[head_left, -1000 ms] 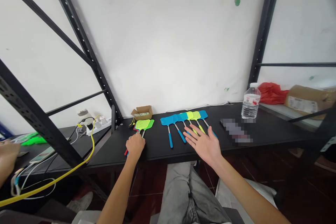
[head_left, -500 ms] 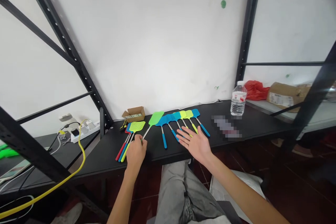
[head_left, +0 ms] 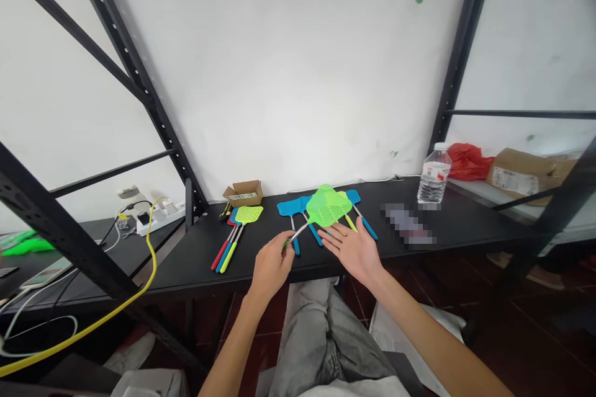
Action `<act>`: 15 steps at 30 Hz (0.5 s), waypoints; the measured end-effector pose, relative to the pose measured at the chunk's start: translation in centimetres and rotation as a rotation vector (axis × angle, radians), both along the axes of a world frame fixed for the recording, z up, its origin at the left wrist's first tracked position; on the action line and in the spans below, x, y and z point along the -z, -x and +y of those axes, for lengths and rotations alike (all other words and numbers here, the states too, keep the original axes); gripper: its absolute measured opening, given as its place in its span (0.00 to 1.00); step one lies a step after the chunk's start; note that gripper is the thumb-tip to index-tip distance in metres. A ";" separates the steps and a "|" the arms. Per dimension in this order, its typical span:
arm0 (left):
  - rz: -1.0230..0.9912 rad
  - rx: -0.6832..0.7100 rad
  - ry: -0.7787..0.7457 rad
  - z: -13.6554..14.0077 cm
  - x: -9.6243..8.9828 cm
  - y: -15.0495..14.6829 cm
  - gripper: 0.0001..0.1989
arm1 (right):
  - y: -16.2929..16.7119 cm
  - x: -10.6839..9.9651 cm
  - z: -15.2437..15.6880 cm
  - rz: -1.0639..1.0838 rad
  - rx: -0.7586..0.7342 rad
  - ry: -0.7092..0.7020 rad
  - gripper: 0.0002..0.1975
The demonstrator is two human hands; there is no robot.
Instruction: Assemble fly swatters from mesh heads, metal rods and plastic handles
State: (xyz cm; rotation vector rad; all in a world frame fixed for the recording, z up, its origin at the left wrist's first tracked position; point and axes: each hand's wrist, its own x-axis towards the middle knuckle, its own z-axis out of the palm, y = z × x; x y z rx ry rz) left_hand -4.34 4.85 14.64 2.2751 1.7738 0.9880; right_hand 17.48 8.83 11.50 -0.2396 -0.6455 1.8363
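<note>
Left hand: your left hand (head_left: 274,265) has its fingers curled around the handle of the green swatter, pinching it firmly.
Green swatter: the green swatter (head_left: 328,207) slants up and to the right from your fist, its mesh head in front of the swatter row and partly covering it.
Right hand: your right hand (head_left: 352,252) is palm up with fingers spread, just beside the green head; you cannot tell whether they touch.
Swatter row: blue and yellow swatters (head_left: 289,206) lie side by side on the black table (head_left: 189,263).
Left group: red, blue and yellow swatters (head_left: 249,214) lie overlapped, yellow head on top.
Behind them: a small cardboard box (head_left: 246,193).
Far right: a water bottle (head_left: 434,177) stands upright.
</note>
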 end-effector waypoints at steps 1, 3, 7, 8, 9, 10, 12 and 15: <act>-0.010 0.026 0.001 -0.2 0.0 -0.4 0.17 | 0.1 0.0 -0.1 0.001 0.000 -0.004 0.33; -0.023 0.072 0.007 -0.5 0.2 -1.1 0.17 | 0.4 -0.1 -0.3 0.000 0.006 -0.016 0.30; -0.028 0.130 0.003 -0.9 0.5 -2.3 0.17 | 1.1 0.0 -0.6 -0.043 -0.003 -0.081 0.25; -0.034 0.139 0.001 -0.9 0.6 -2.5 0.17 | 1.2 0.0 -0.7 -0.066 0.007 -0.103 0.23; -0.043 0.145 0.001 -1.0 0.7 -2.7 0.17 | 1.4 0.1 -0.7 -0.093 0.028 -0.124 0.21; -0.053 0.150 0.006 -1.0 0.8 -2.8 0.16 | 1.6 0.3 -0.8 -0.124 0.057 -0.142 0.19; -0.069 0.153 0.015 -1.1 1.0 -3.1 0.16 | 1.9 0.5 -0.9 -0.187 0.114 -0.177 0.17; -0.065 0.147 0.019 -1.3 1.2 -3.3 0.16 | 2.3 0.9 -1.2 -0.266 0.176 -0.221 0.15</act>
